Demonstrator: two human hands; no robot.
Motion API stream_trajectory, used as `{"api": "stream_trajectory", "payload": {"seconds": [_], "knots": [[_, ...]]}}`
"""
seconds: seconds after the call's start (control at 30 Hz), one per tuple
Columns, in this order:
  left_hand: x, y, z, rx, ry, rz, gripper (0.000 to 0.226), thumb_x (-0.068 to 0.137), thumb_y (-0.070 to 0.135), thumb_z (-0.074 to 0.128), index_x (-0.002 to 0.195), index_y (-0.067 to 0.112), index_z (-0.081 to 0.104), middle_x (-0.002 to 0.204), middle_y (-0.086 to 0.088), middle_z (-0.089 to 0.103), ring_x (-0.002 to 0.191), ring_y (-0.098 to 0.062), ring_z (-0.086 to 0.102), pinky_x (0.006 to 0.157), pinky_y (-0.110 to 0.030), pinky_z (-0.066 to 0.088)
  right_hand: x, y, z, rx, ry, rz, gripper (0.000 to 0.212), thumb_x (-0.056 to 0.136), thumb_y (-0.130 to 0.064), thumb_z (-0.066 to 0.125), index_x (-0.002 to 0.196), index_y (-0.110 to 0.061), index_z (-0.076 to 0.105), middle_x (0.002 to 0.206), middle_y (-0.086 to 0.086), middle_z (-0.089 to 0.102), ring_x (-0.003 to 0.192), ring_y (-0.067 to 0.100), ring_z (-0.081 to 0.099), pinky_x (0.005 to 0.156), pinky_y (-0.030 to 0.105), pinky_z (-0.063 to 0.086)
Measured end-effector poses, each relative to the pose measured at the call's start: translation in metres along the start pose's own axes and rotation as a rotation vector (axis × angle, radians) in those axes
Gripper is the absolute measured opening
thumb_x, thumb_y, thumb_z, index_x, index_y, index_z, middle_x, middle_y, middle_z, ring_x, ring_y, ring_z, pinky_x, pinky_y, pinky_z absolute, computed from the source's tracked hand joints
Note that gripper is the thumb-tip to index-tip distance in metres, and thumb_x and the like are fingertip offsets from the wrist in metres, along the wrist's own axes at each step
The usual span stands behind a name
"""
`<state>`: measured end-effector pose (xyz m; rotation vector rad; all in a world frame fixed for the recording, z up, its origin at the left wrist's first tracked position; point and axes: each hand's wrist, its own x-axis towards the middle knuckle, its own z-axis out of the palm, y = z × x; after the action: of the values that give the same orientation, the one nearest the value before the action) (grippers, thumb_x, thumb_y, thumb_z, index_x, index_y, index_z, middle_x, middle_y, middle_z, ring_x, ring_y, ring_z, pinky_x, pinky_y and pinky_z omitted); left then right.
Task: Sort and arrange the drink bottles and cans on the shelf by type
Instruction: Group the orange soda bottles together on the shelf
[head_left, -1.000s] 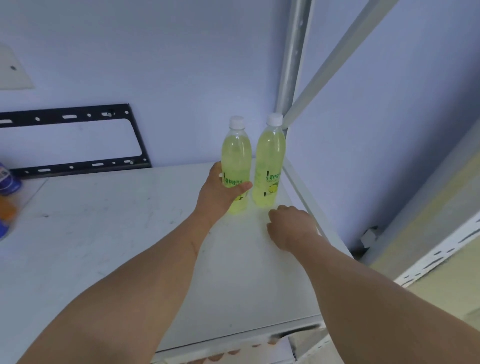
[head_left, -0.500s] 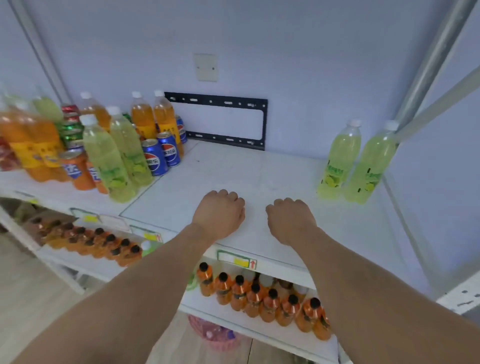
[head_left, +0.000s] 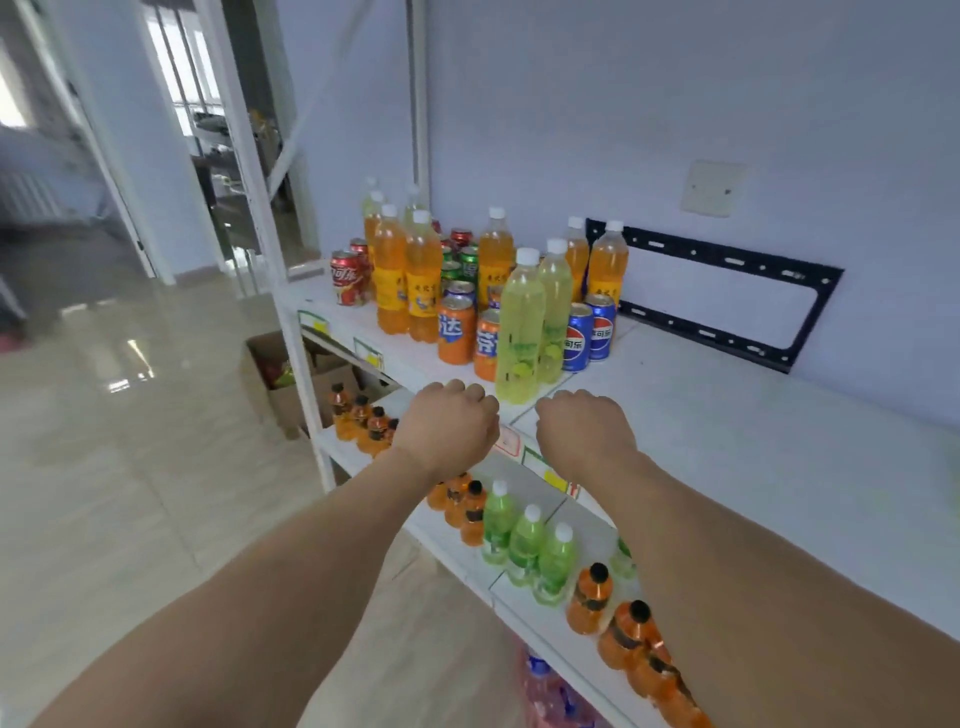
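On the white shelf (head_left: 727, 415) stands a mixed cluster of drinks. Two yellow-green bottles (head_left: 522, 332) stand at its front, with two blue Pepsi cans (head_left: 589, 332) to their right and orange Fanta cans (head_left: 457, 330) to their left. Orange bottles (head_left: 410, 275), green cans (head_left: 467, 260) and red cola cans (head_left: 347, 278) fill the back and left. My left hand (head_left: 447, 426) and my right hand (head_left: 584, 431) hover at the shelf's front edge just before the yellow-green bottles, fingers curled under, holding nothing.
The lower shelf (head_left: 566, 519) carries small orange bottles (head_left: 589, 597) and green bottles (head_left: 527, 540). A black wall bracket (head_left: 810, 312) hangs behind the top shelf. A cardboard box (head_left: 291, 379) sits on the floor at the left. White shelf posts (head_left: 280, 291) stand at the left end.
My left hand let go of a yellow-green bottle at the shelf's right end. Both hands pulled back and moved left to the drinks cluster as my view swung left.
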<state>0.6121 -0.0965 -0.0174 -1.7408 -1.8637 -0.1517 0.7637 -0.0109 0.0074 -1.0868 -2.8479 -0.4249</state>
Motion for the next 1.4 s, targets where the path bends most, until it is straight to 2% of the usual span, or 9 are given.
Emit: {"api": "stream_trajectory", "payload": {"seconds": [0.27,0.37,0.5,0.7,0.83,1.0,1.13,1.23,1.4], "knots": [[-0.002,-0.152,0.058,-0.043,-0.023,-0.03,0.024,0.088,0.028,0.06,0.07,0.013,0.063,0.064,-0.003,0.057,0.058,-0.026,0.057,0.049,-0.029,0.029,0.137,-0.097,-0.014,0.176,0.068,0.106,0.011,0.098,-0.017,0.044,0.096,-0.02,0.055,0.1,0.007,0.065,0.087,0.029,0.063,0.063,0.033,0.045],[0.008,-0.194,0.077,-0.111,-0.013,-0.129,0.028,0.095,0.033,0.051,0.093,0.013,0.069,0.084,-0.004,0.065,0.075,-0.026,0.062,0.053,-0.032,0.039,0.183,-0.114,-0.015,0.406,0.174,0.242,0.011,0.099,-0.026,0.046,0.101,-0.019,0.054,0.101,0.006,0.064,0.088,0.03,0.061,0.068,0.036,0.051],[0.039,-0.234,0.097,-0.519,-0.069,-0.408,0.048,0.099,0.046,0.045,0.138,0.019,0.049,0.135,-0.001,0.055,0.119,-0.024,0.054,0.086,-0.039,0.049,0.244,-0.124,-0.012,0.75,0.282,0.401,0.038,0.096,-0.039,0.055,0.127,-0.018,0.05,0.127,0.007,0.057,0.111,0.03,0.057,0.085,0.041,0.05],[0.101,-0.278,0.153,-1.109,-0.064,-0.632,0.078,0.088,0.059,0.058,0.15,0.022,0.028,0.154,0.004,0.037,0.139,-0.017,0.037,0.108,-0.039,0.037,0.314,-0.13,0.005,0.969,0.3,0.557,0.085,0.089,-0.049,0.064,0.155,-0.018,0.019,0.158,0.006,0.027,0.144,0.028,0.027,0.108,0.046,0.036],[0.131,-0.291,0.181,-1.267,-0.013,-0.61,0.068,0.092,0.045,0.063,0.147,0.023,0.031,0.144,0.008,0.042,0.127,-0.008,0.04,0.096,-0.015,0.036,0.344,-0.131,0.017,1.111,0.374,0.632,0.094,0.087,-0.044,0.07,0.157,-0.019,0.012,0.16,0.003,0.024,0.145,0.025,0.026,0.11,0.043,0.033],[0.153,-0.3,0.223,-1.342,-0.107,-0.556,0.077,0.082,0.066,0.063,0.142,0.023,0.042,0.135,0.009,0.056,0.122,-0.012,0.054,0.102,-0.043,0.047,0.367,-0.136,0.024,1.1,0.343,0.775,0.09,0.084,-0.045,0.072,0.153,-0.023,0.019,0.145,0.003,0.048,0.127,0.028,0.052,0.098,0.046,0.049],[0.154,-0.302,0.245,-1.438,-0.138,-0.467,0.065,0.081,0.057,0.071,0.137,0.034,0.048,0.123,0.014,0.066,0.111,-0.007,0.063,0.092,-0.041,0.053,0.375,-0.133,0.017,1.068,0.285,0.87,0.079,0.087,-0.041,0.07,0.149,-0.017,0.027,0.134,0.009,0.057,0.121,0.032,0.054,0.088,0.04,0.047],[0.154,-0.309,0.257,-1.602,-0.232,-0.446,0.07,0.072,0.059,0.079,0.132,0.038,0.051,0.121,0.008,0.068,0.112,-0.019,0.064,0.093,-0.052,0.052,0.377,-0.135,0.018,1.048,0.315,0.899,0.072,0.085,-0.043,0.072,0.141,-0.015,0.035,0.13,0.008,0.059,0.118,0.031,0.056,0.086,0.04,0.048],[0.134,-0.321,0.24,-1.725,-0.291,-0.392,0.061,0.075,0.048,0.08,0.129,0.033,0.054,0.113,0.008,0.071,0.105,-0.014,0.067,0.092,-0.047,0.054,0.368,-0.151,0.011,1.032,0.375,0.922,0.084,0.08,-0.056,0.071,0.147,-0.024,0.032,0.13,0.0,0.06,0.116,0.025,0.057,0.084,0.037,0.051]]}}
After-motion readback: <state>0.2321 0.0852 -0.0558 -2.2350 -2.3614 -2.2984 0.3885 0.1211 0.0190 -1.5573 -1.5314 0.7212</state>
